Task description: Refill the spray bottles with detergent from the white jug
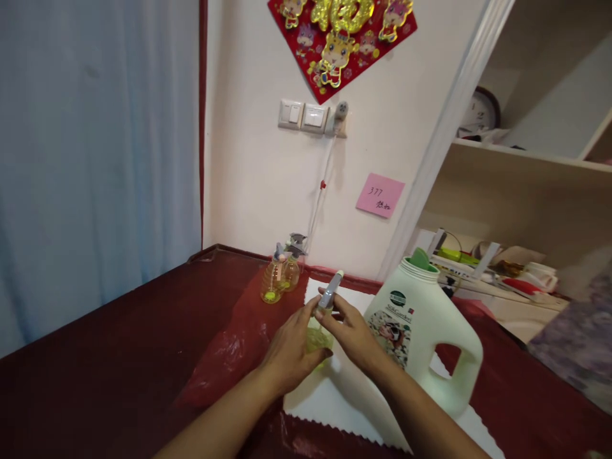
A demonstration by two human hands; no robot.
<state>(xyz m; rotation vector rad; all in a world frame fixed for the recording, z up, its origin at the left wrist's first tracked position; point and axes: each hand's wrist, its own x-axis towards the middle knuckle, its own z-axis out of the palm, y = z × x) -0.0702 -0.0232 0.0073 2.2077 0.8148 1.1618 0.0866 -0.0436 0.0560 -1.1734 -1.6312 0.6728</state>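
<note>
A clear spray bottle (316, 339) with yellowish liquid stands over the white sheet (310, 398), its grey spray head (329, 297) on top. Wrapped around the bottle's body is my left hand (291, 347), thumb across the near side. My right hand (351, 328) has its fingers closed about the neck, just under the spray head. To the right of my right hand sits a large pale green jug (442, 331) with a handle, a printed label and an uncapped mouth; something green sticks out of the mouth.
Two more spray bottles (272, 284) stand on red plastic film (239, 338) near the wall. A dark red table (134, 319) spreads to the left by a blue curtain (95, 159). Shelves (526, 153) with assorted items rise at the right. A cord (318, 204) hangs from the wall socket.
</note>
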